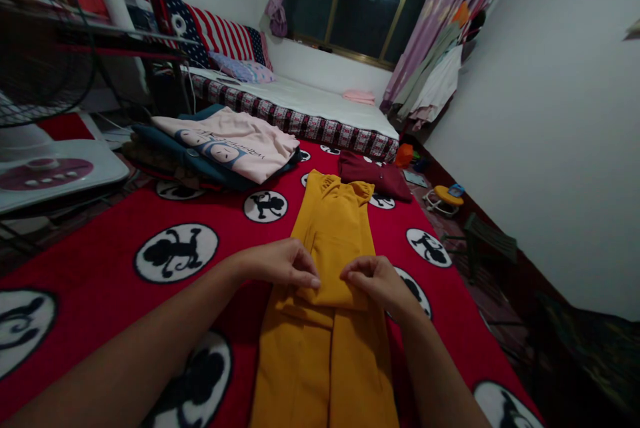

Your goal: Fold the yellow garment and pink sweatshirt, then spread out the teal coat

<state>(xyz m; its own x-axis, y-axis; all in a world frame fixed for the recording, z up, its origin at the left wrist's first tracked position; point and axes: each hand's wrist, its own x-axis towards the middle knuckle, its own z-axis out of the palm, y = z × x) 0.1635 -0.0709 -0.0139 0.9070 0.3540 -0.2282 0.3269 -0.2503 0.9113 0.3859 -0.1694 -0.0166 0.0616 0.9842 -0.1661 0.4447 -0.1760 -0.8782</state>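
A mustard-yellow garment (333, 228) lies lengthwise on a red blanket (100, 281) printed with black-and-white monkey circles. It is folded into a narrow strip, with a folded edge across its middle. My left hand (280, 263) pinches that folded edge on the left side, fingers closed on the cloth. My right hand (377, 279) pinches the same edge on the right side, fingers curled onto the fabric. The two hands sit close together above the garment's middle.
A stack of folded clothes (225, 145), pink on top, lies at the far left of the blanket. A dark red folded garment (375, 175) rests beyond the yellow one. A fan base (50, 171) stands left, a second bed (310, 108) behind, small stools (443, 198) on the floor right.
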